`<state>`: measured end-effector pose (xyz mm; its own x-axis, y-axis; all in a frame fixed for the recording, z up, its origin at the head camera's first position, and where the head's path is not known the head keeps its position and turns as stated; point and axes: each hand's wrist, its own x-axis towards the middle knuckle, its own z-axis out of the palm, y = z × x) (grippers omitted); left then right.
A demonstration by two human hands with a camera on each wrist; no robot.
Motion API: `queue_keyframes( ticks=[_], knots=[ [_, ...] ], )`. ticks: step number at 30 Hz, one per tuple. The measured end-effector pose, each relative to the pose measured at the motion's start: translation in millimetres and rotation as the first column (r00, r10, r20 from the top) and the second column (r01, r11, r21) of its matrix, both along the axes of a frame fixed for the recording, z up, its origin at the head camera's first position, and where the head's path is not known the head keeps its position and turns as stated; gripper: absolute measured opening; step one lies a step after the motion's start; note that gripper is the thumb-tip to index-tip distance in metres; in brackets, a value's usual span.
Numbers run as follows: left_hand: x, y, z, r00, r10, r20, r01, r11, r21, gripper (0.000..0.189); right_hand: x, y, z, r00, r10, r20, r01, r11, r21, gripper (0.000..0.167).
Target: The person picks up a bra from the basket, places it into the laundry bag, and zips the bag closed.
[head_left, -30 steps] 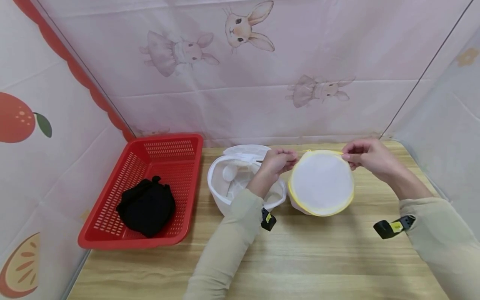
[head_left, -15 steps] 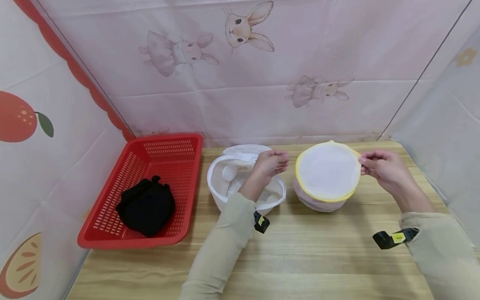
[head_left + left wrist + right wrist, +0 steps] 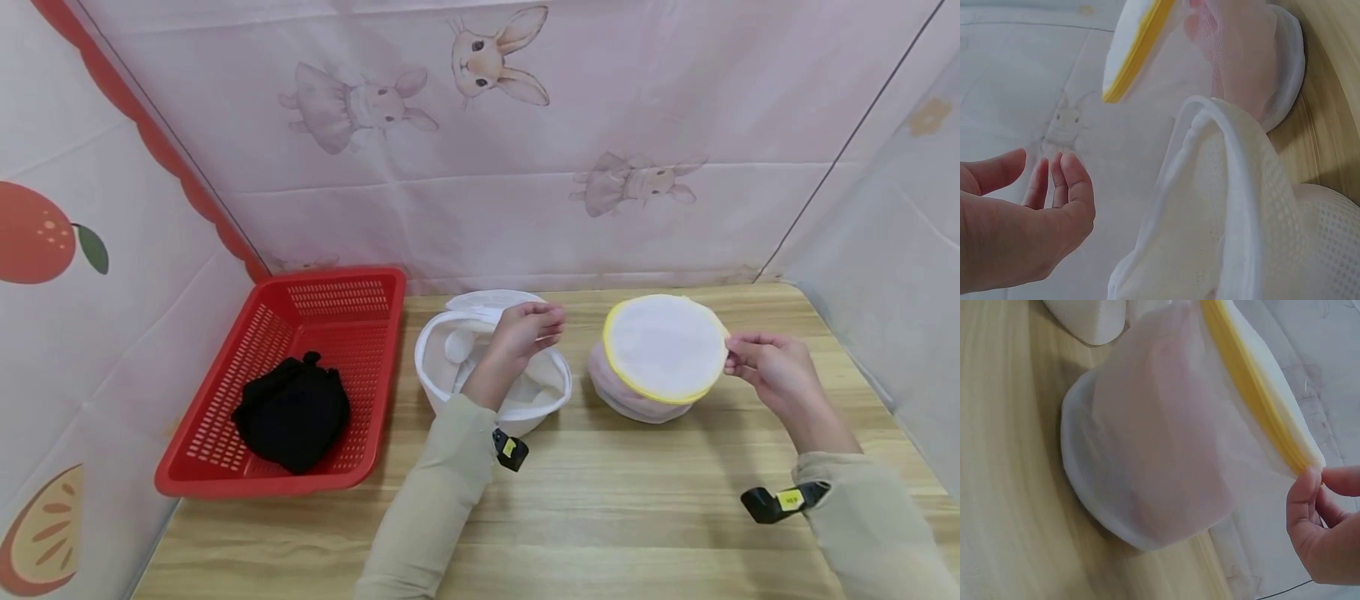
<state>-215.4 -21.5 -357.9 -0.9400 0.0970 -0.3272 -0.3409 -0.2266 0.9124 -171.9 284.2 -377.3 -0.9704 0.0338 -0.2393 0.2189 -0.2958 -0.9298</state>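
My right hand point(image 3: 776, 371) pinches the right edge of a round mesh laundry bag point(image 3: 663, 346) with a white top and yellow zip trim. In the right wrist view, thumb and finger meet at the end of the yellow zip point(image 3: 1254, 394), and pinkish fabric point(image 3: 1166, 437) shows through the sheer side. The bag's top tilts while its base sits on the table. My left hand point(image 3: 517, 333) hangs over a white mesh bag point(image 3: 435, 387) with its flap open, fingers loosely bent and holding nothing. Inside that bag lies a white rounded piece point(image 3: 459, 345).
A red perforated basket point(image 3: 167, 483) stands at the left with a bunched black cloth item point(image 3: 292, 417) in it. Behind the wooden table point(image 3: 600, 517) rises a pink curtain point(image 3: 337, 217) printed with rabbits; more printed sheets close off both sides.
My right hand has moved right and toward me, pinching the yellow-trimmed bag's edge; the bag has shifted right and its top tilts differently. My left hand has drawn away leftward.
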Motion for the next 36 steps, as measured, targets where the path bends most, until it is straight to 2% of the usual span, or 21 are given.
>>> queue_keyframes(
  ticks=[8,23,30,36],
  knots=[
    [3.2,-6.0,-1.1,1.0,0.002,-0.002,-0.002,1.0,-0.013,0.011,1.5,0,-5.7,1.0,0.0,0.009,0.0,1.0,0.025,0.013],
    [11.8,-20.1,-1.3,0.996,0.029,-0.079,-0.032,0.999,-0.036,0.016,3.5,1,-3.2,1.0,-0.019,-0.015,0.02,0.995,0.098,0.017],
    [14.0,-27.0,-1.0,0.996,0.048,-0.07,-0.051,0.998,-0.034,0.016,3.9,2,-1.2,1.0,-0.029,-0.01,0.03,0.992,0.126,0.017],
    [15.9,-34.6,1.5,0.992,0.069,-0.105,-0.078,0.993,-0.09,0.017,4.1,4,0.8,1.0,-0.031,-0.004,0.031,0.99,0.138,0.015]
  ],
)
